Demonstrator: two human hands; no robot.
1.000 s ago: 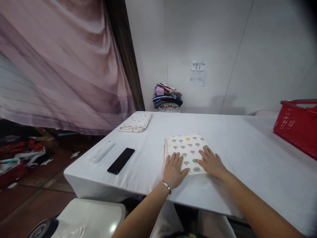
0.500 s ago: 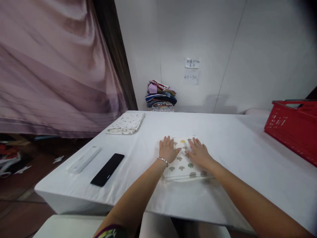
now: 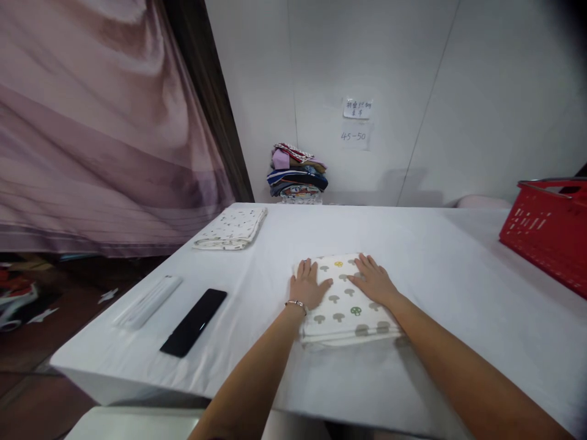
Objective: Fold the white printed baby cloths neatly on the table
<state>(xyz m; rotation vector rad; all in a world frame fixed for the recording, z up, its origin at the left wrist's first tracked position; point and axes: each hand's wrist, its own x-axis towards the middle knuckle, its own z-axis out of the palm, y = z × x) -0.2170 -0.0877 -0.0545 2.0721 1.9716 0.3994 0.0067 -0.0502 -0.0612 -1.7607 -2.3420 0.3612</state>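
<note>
- Near the front edge of the white fabric-covered surface [image 3: 458, 275], a folded white mushroom-print cloth [image 3: 346, 305] is laid.
- On it, the left hand [image 3: 307, 288] and right hand [image 3: 373, 282] are rested flat, apart.
- Leftward, a black rectangular phone [image 3: 195, 321] is placed.

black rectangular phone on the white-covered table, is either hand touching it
No, the left hand and right hand both rest on the folded white mushroom-print cloth, apart from the black rectangular phone.

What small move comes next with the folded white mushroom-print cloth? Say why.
Probably smooth the folded white mushroom-print cloth outward: the left hand and right hand lie spread on it, and its near-edge layers look slightly uneven.
</note>
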